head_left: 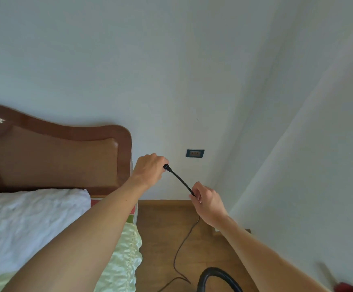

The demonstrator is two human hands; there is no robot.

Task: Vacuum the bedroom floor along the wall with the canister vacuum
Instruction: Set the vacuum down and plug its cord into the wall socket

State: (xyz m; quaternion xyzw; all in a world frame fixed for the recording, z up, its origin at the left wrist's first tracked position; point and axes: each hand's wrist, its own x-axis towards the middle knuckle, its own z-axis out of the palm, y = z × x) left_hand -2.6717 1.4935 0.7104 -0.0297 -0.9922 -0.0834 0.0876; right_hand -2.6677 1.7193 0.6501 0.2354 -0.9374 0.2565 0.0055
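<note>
The left hand (pixel 149 168) is closed in a fist around the plug end (pixel 166 166) of a thin black power cord (pixel 181 182), held up near a dark wall socket (pixel 195 153). The right hand (pixel 208 202) pinches the same cord lower down between fingers and thumb. From there the cord trails in loose curves over the brown wooden floor (pixel 160 228). A ribbed black vacuum hose (pixel 219 276) arches at the bottom. Beside it stands a bed with a curved, glossy wooden headboard (pixel 66 157), a crumpled white pillow (pixel 30 224) and a shiny pale green cover (pixel 123 260).
</note>
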